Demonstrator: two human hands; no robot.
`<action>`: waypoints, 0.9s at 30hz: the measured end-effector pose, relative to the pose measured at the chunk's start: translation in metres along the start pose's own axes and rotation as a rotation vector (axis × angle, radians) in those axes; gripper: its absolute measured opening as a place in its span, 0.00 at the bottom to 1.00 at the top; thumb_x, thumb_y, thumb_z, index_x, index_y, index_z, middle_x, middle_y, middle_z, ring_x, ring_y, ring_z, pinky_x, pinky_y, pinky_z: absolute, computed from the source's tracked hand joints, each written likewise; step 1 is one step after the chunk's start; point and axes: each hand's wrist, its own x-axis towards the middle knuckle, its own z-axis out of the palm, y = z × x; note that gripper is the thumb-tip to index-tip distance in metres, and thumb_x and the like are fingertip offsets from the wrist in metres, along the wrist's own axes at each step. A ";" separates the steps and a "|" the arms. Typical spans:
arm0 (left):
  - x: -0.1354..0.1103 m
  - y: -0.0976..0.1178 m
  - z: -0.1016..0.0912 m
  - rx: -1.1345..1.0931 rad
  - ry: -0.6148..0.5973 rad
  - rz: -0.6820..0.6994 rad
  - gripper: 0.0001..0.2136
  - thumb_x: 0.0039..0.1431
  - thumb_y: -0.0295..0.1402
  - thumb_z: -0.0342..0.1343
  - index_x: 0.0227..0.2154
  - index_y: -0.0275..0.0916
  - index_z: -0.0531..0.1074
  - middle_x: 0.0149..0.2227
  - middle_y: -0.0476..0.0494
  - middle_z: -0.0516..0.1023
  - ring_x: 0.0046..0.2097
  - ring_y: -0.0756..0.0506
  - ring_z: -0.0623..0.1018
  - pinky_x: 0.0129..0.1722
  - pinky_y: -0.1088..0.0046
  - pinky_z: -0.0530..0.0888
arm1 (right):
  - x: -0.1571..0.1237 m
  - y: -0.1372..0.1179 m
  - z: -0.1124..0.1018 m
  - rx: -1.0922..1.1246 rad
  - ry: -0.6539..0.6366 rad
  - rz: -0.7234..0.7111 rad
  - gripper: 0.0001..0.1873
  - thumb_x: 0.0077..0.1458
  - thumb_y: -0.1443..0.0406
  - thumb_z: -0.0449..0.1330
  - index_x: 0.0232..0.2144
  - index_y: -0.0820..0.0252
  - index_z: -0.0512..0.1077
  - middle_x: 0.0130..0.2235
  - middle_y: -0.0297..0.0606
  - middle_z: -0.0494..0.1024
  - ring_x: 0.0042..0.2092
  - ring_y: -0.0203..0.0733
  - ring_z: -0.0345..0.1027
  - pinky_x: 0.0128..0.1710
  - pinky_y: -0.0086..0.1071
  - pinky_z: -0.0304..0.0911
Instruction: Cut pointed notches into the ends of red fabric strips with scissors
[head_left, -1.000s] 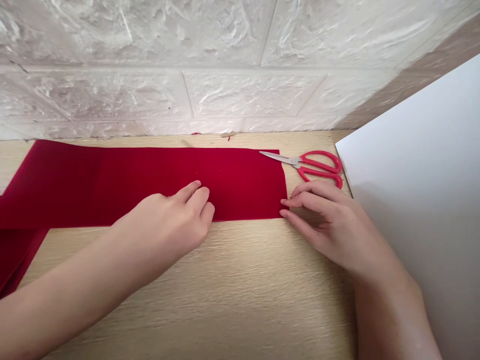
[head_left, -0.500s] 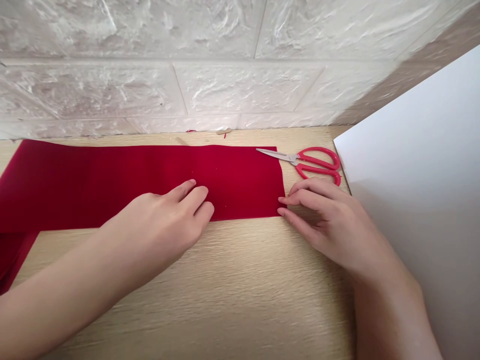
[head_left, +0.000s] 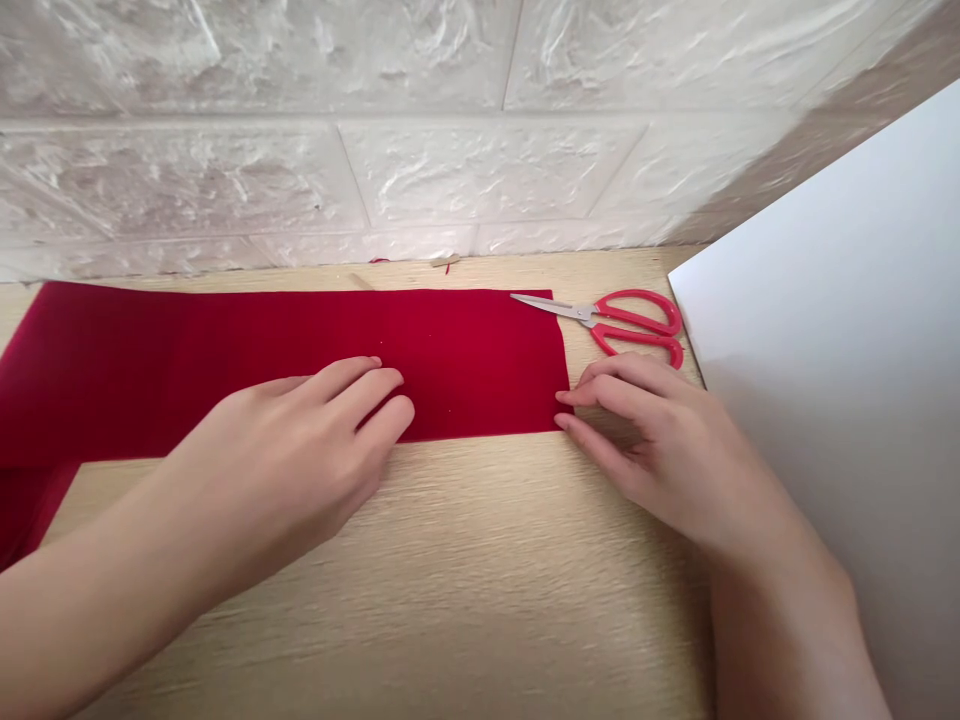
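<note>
A long strip of red cloth (head_left: 480, 350) lies flat along the wall, its left end bending down toward me. My left hand (head_left: 322, 430) rests on the cloth's near edge, palm down, fingers slightly bent and a little apart; its thumb is mostly hidden. At the right end, my right hand (head_left: 637, 425) touches the cloth's edge near the corner with thumb and forefinger tips, a small gap between them. Just beyond that hand are scissors (head_left: 600, 318) with red handles, their blades lying over the cloth's far right corner.
Behind the cloth rises a white brick-patterned wall (head_left: 420, 175). A white panel (head_left: 825, 330) stands at the right edge of the wooden table (head_left: 480, 580). A small scrap (head_left: 445, 261) with red thread lies by the wall.
My left hand has slid slightly left over the cloth, and its fingers lie flatter. My right hand, the cloth and the scissors stay nearly as they were.
</note>
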 end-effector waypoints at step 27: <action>-0.054 -0.024 0.005 0.053 -0.128 0.109 0.15 0.69 0.21 0.44 0.45 0.25 0.78 0.56 0.17 0.78 0.57 0.30 0.81 0.37 0.63 0.87 | 0.000 0.005 0.004 0.015 0.041 -0.032 0.05 0.66 0.63 0.59 0.37 0.53 0.75 0.42 0.41 0.82 0.43 0.52 0.77 0.39 0.44 0.69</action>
